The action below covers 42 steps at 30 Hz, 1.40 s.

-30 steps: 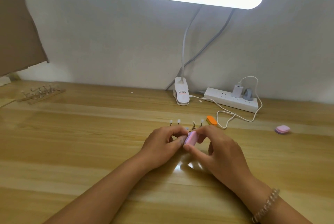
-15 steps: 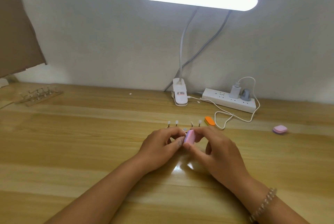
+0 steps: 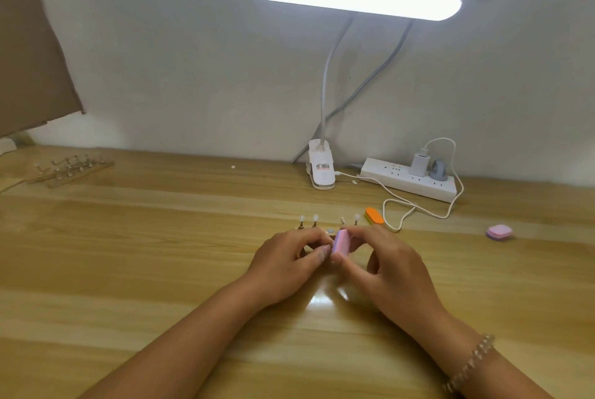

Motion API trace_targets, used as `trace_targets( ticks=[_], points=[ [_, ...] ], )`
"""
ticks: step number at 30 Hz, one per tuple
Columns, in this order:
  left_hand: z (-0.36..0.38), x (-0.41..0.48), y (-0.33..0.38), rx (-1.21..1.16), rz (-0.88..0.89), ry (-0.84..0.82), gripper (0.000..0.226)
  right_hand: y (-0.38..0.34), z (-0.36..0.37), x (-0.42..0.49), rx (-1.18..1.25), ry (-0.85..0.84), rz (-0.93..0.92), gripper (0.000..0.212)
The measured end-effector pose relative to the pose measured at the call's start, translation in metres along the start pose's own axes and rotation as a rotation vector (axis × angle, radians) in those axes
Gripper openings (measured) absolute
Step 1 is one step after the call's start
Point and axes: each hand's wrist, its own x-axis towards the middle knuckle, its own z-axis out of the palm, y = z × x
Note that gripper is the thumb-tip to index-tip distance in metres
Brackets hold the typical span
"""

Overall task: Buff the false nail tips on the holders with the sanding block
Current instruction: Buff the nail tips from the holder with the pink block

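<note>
At the middle of the wooden table my right hand (image 3: 383,263) pinches a pink sanding block (image 3: 341,242) between thumb and fingers. My left hand (image 3: 286,262) is closed right beside it on something small that the fingers hide, likely a nail holder; block and left fingertips touch. Just behind both hands stands a row of several small holders with pale false nail tips (image 3: 315,220), two on the left and two (image 3: 355,218) on the right. A second strip of holders (image 3: 69,167) lies far left near the wall.
An orange sanding block (image 3: 374,215) lies behind my right hand. A pink square block (image 3: 499,232) sits at the right. A clip lamp (image 3: 321,170), a white power strip (image 3: 409,179) and a looping white cable (image 3: 418,208) occupy the back. Cardboard (image 3: 29,54) leans at the far left.
The pink block has tipped more upright against my left fingertips, with small shifts of the right fingers. The left hand stays in place.
</note>
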Motion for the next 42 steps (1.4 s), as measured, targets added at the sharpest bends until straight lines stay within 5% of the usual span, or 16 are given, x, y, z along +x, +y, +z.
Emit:
trace_targets(
  ticks=[42],
  points=[
    [0.0023,0.0016,-0.0052,-0.094,0.008,0.044,0.008,-0.0006,-0.0008,0.0027,-0.012,0.041,0.052,0.033]
  ],
)
